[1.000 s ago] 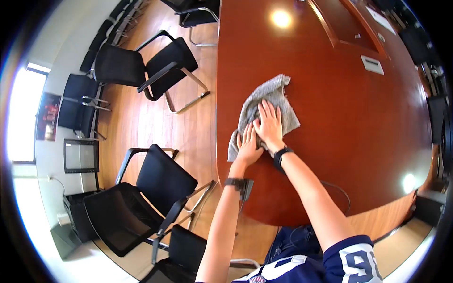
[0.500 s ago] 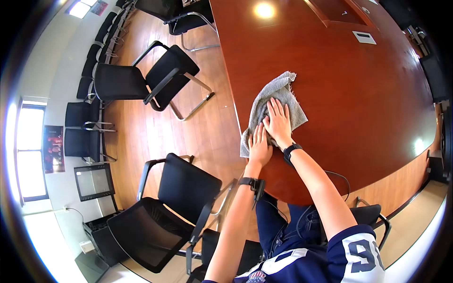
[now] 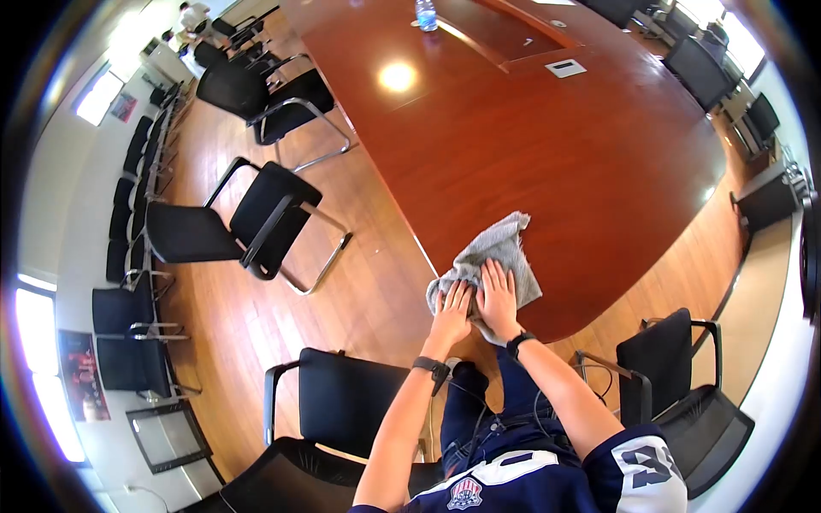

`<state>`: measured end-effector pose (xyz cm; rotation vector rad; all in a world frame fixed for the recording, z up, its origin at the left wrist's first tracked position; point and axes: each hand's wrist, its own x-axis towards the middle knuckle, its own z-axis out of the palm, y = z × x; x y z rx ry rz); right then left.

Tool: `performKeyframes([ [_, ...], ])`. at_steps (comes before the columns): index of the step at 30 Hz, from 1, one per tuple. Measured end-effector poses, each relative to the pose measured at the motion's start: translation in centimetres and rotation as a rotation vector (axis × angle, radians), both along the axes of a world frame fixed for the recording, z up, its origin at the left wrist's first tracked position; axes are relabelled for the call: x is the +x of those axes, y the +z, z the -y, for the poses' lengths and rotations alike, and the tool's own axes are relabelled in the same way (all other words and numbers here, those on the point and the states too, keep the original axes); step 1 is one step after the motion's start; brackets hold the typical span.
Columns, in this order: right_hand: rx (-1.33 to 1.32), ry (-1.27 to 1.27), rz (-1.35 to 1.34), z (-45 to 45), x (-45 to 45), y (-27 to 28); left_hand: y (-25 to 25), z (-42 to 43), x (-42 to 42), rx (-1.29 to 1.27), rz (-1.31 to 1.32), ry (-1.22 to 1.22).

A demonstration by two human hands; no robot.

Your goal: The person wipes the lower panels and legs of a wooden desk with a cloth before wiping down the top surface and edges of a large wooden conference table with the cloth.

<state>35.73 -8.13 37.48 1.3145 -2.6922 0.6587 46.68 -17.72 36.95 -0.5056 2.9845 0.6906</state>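
A grey terry cloth [image 3: 500, 245] lies spread and rumpled on the near left corner of the reddish-brown wooden table [image 3: 513, 154]. On its left part rests my left hand [image 3: 451, 315], palm down, with the fingers stretched out. Just to the right, my right hand [image 3: 498, 299] presses flat on the same cloth, fingers extended and slightly apart. Neither hand grasps the fabric. Part of the cloth hangs at the table edge below my hands. Both wrists wear black bands.
Black armchairs stand left of the table [image 3: 274, 218], at my lower left [image 3: 346, 402] and at my right [image 3: 658, 359]. A water bottle [image 3: 426, 15] and a socket panel [image 3: 565, 68] are farther along the tabletop. A person [image 3: 195, 17] is in the far background.
The view has shifted, bringing the bottle and far room into sight. My hands and the cloth are lower in view and closer to the table's near end. Both hands stay on the cloth.
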Motion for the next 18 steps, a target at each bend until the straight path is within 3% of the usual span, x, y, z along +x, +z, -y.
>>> performKeyframes([
  [6,0.094,0.073,0.201,-5.3,4.9,1.7,-0.5,0.4,0.5,-0.084,0.067,-0.151],
  [12,0.199,0.124,0.323,-3.8,3.6,0.4,-0.3,1.3,0.7,0.062,0.039,-0.231],
  [18,0.246,0.172,0.365,-0.9,1.3,-0.4,0.6,1.2,0.9,0.042,0.060,-0.175],
])
